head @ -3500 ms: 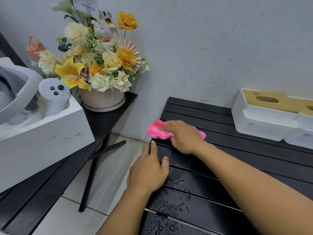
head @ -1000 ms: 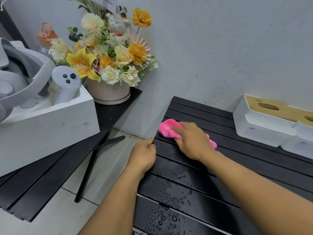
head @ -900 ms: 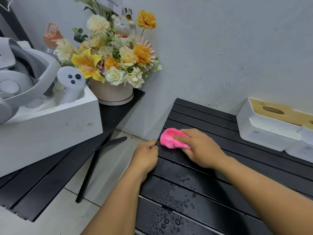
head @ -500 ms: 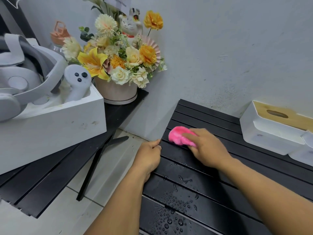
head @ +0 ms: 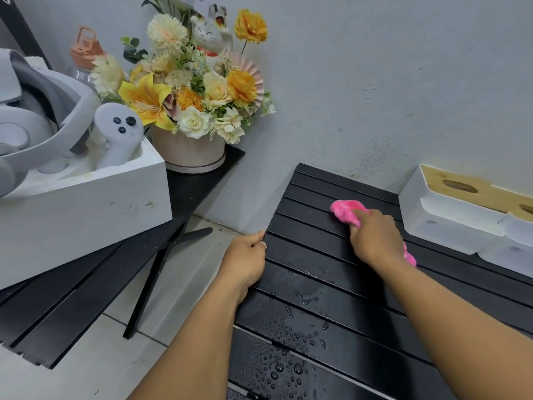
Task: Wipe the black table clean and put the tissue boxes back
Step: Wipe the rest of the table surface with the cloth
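The black slatted table (head: 305,249) fills the lower right, with water drops on its near slats. My right hand (head: 375,238) presses a pink cloth (head: 344,210) onto the far slats, fingers closed over it. My left hand (head: 245,258) grips the table's left edge. Two white tissue boxes with wooden lids stand at the far right against the wall: one (head: 450,209) fully in view, a second (head: 516,241) cut off by the frame edge.
On a second black table (head: 66,298) at left stand a white box (head: 86,203) holding a grey headset and controller, and a flower arrangement (head: 190,93) in a pink pot with a cat figurine. Tiled floor shows between the tables. A grey wall runs behind.
My right hand has slid the pink cloth to the right along the far slats, toward the tissue boxes. My left hand stays on the table's left edge.
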`<state>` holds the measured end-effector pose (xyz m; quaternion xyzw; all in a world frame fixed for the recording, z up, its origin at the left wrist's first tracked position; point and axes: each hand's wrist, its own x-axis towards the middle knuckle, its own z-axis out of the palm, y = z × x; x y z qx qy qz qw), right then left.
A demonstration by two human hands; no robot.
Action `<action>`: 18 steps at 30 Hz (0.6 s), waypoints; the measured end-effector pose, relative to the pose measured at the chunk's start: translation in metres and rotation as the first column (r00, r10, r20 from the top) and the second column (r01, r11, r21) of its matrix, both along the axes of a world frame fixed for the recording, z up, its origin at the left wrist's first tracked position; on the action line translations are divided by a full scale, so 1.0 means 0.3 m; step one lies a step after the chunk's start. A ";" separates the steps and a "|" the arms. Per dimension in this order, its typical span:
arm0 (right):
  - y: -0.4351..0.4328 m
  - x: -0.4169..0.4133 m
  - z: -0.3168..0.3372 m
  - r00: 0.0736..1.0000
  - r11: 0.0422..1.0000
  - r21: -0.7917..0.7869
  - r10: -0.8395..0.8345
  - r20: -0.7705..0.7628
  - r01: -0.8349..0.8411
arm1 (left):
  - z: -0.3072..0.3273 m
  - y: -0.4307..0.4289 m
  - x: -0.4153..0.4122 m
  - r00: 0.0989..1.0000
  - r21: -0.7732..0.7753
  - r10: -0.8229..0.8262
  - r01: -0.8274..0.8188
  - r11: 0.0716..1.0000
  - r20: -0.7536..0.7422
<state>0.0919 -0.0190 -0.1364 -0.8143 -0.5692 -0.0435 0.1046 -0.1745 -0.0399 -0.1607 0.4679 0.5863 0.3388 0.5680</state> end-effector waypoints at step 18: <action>-0.035 0.073 0.006 0.999 0.998 -0.055 0.023 0.038 -0.021 | -0.025 0.015 0.003 0.999 0.077 0.011 -0.007 0.997 -0.053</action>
